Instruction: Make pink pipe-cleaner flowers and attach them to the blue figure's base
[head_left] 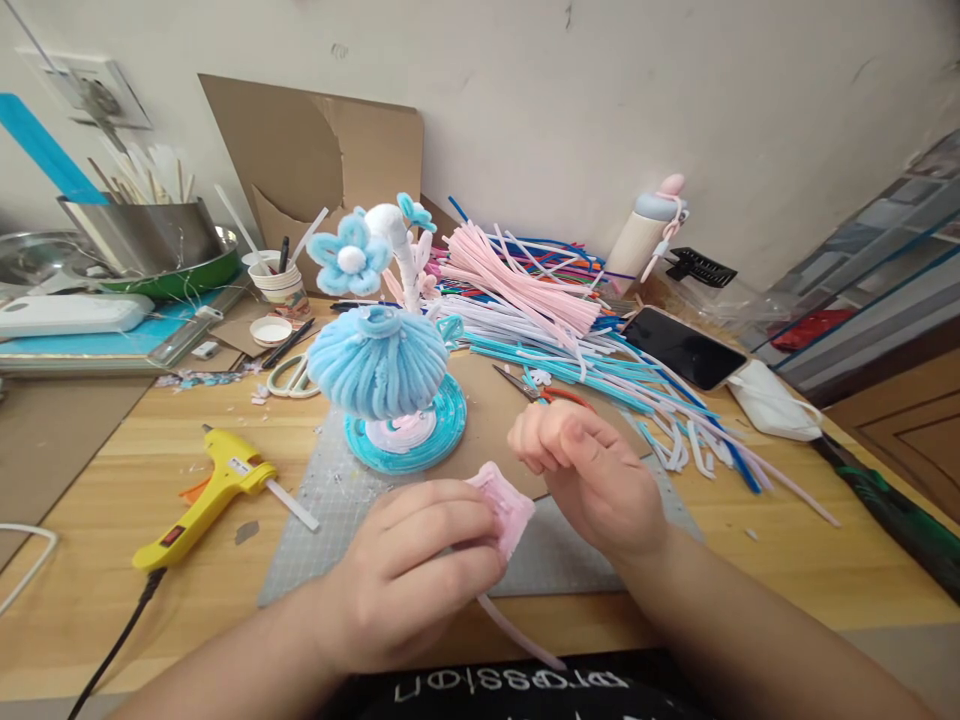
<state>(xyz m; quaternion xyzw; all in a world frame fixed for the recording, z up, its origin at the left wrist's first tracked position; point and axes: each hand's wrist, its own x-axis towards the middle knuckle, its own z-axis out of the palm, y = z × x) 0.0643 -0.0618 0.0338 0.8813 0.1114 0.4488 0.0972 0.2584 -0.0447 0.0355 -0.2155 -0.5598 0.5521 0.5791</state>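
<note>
Within left hand (416,565); squarish pink fuzz (516,508)

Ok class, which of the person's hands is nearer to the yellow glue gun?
Left. The left hand is to the right of the glue gun, holding a pink piece; the right hand is farther right, past that piece.

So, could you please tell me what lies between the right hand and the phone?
In the head view, pipe cleaners lie between the right hand and the phone.
</note>
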